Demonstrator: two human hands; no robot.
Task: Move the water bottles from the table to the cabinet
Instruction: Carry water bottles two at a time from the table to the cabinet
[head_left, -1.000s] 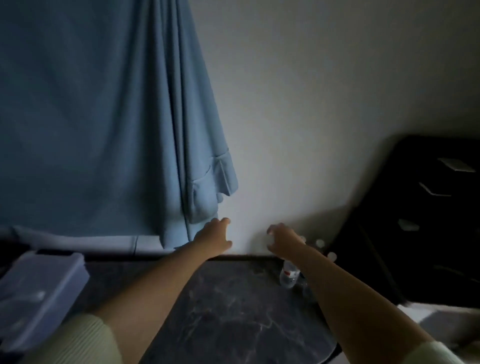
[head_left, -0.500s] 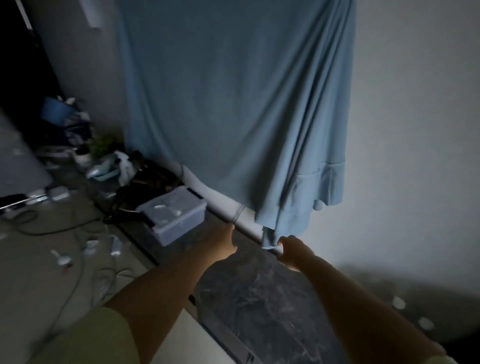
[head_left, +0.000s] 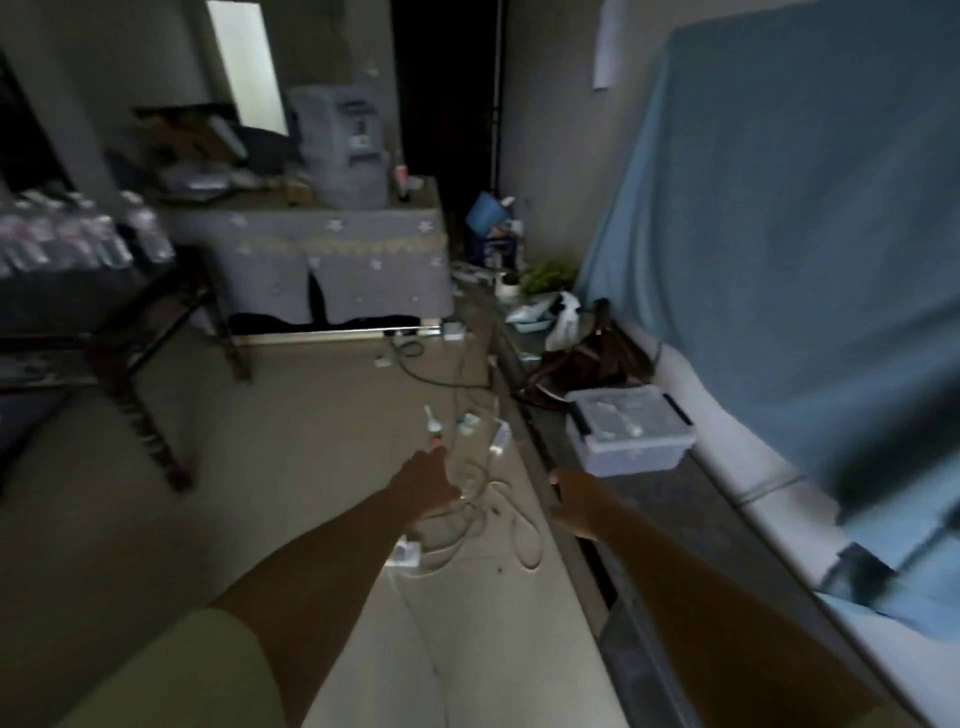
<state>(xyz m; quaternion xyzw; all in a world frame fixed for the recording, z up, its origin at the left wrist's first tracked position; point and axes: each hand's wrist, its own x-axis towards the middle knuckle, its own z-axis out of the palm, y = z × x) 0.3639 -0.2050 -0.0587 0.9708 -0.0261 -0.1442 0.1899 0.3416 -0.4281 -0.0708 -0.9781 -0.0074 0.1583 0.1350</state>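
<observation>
View swung left since earlier frames: blue curtain (head_left: 810, 234) now at right. Dark wooden table (head_left: 130, 317) far left carries clear plastic water bottles (head_left: 78, 239), upright, well apart from hands. Left hand (head_left: 426, 486) nearer, fingers loose, empty. Right hand (head_left: 579, 499) empty, relaxed.

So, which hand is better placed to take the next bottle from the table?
Left, probably. The bottles stand on the table at far left, and the left hand is on that side. The right hand is near the ledge. Both look empty.
</observation>
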